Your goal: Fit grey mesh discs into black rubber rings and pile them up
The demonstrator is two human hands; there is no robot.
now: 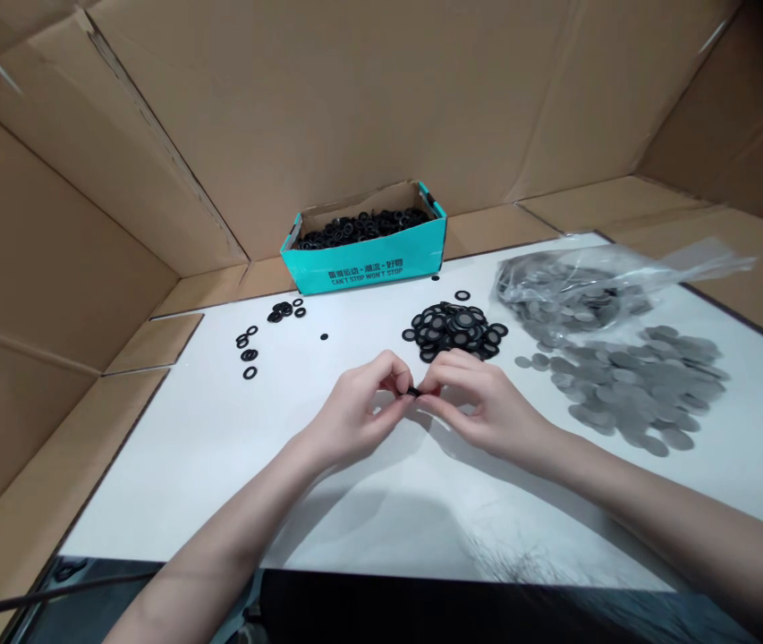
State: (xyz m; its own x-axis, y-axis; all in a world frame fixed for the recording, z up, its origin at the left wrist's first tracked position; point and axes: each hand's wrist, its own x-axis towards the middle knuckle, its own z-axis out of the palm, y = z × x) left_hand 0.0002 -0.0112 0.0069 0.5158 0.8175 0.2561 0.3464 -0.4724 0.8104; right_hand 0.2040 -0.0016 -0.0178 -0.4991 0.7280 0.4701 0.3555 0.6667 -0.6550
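Note:
Between the fingertips of both hands is a small black rubber ring, tilted and partly covered by the fingers. My left hand pinches its left side, and my right hand pinches its right side. I cannot tell whether a grey disc sits inside this ring. Just beyond my fingers lies a pile of black rings with grey mesh-like centres. To the right of my right hand, loose grey discs are spread in a heap.
A turquoise cardboard box full of black rings stands at the back. A clear plastic bag with grey discs lies back right. Several loose black rings are at the left on the white board. Cardboard walls surround it.

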